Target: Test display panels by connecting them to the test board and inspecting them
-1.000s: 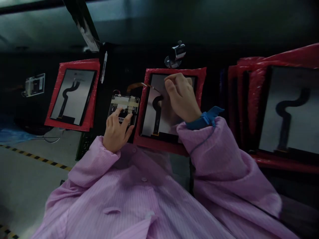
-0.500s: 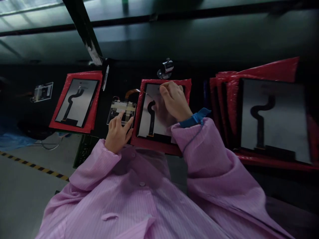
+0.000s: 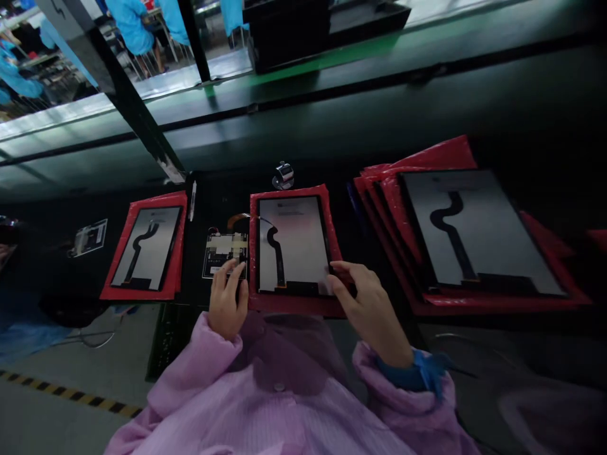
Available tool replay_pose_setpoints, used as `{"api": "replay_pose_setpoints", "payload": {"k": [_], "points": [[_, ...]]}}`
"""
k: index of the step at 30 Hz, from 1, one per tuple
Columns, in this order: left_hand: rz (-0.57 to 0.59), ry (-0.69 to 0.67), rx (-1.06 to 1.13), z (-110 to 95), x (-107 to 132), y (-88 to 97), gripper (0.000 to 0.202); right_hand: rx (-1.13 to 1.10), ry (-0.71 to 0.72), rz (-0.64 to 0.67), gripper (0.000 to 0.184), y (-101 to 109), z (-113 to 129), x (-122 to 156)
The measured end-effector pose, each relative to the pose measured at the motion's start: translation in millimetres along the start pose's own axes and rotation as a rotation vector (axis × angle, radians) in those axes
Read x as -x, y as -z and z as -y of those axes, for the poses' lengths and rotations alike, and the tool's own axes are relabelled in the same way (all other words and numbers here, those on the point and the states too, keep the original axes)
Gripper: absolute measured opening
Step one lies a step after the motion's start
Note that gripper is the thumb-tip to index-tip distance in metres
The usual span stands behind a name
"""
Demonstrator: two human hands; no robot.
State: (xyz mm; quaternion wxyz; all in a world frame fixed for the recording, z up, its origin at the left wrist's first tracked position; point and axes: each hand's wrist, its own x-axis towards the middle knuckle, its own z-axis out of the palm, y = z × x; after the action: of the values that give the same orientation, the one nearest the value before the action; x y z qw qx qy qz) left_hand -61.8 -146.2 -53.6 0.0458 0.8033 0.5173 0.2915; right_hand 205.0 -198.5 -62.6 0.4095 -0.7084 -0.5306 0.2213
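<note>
At the table's (image 3: 192, 273) near edge, the left hand (image 3: 228, 302), fingers spread, touches a circuit board (image 3: 220, 250); the right hand (image 3: 370, 306), grip unclear, apparently adjusts a display panel (image 3: 302, 243), calling next for gentle edge support.

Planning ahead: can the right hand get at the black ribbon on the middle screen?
Likely yes: the right hand is at the edge of the screen, with only bare surface before the ribbon.

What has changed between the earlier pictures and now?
The right hand has moved from over the upper part of the middle screen panel down to its lower right edge. Whether it let anything go is unclear. The left hand stays at the circuit board, whose orange ribbon cable still reaches toward the panel.
</note>
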Motion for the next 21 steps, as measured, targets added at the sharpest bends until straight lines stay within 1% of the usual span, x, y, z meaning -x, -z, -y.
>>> {"api": "replay_pose_setpoints", "payload": {"k": [1,3,5,7,10,12,14,16,18,19,20,21], "points": [[0.013,-0.017,0.056,-6,-1,-0.1,0.037,0.013,0.003,-0.023,0.046,-2,1,9],[0.076,-0.048,0.133,-21,-2,-1.5,0.036,0.026,0.016,-0.062,0.046,-8,4,19],[0.135,-0.037,0.148,-34,-2,-4.6,0.039,0.027,0.017,-0.085,0.048,-14,6,21],[0.159,-0.008,0.137,-43,0,-8.0,0.042,0.018,-0.017,-0.102,0.056,-18,7,19],[0.175,0.014,0.144,-47,3,-9.0,0.040,-0.086,-0.148,-0.088,0.071,-18,6,16],[0.210,0.033,0.171,-46,2,-4.7,0.040,-0.240,-0.259,-0.054,0.073,-11,9,14],[0.268,0.064,0.215,-43,-2,3.9,0.043,-0.389,-0.316,-0.024,0.071,0,21,14],[0.353,0.109,0.285,-37,-12,15.0,0.047,-0.474,-0.286,-0.014,0.067,11,42,15],[0.454,0.175,0.388,-30,-28,25.4,0.049,-0.519,-0.176,-0.002,0.061,17,70,17],[0.474,0.209,0.437,-25,-38,29.4,0.049,-0.541,-0.102,0.019,0.058,18,84,18],[0.451,0.234,0.477,-22,-49,32.2,0.050,-0.559,-0.021,0.061,0.057,17,98,17],[0.385,0.245,0.508,-18,-60,34.0,0.052,-0.571,0.054,0.122,0.057,15,110,16]]}}
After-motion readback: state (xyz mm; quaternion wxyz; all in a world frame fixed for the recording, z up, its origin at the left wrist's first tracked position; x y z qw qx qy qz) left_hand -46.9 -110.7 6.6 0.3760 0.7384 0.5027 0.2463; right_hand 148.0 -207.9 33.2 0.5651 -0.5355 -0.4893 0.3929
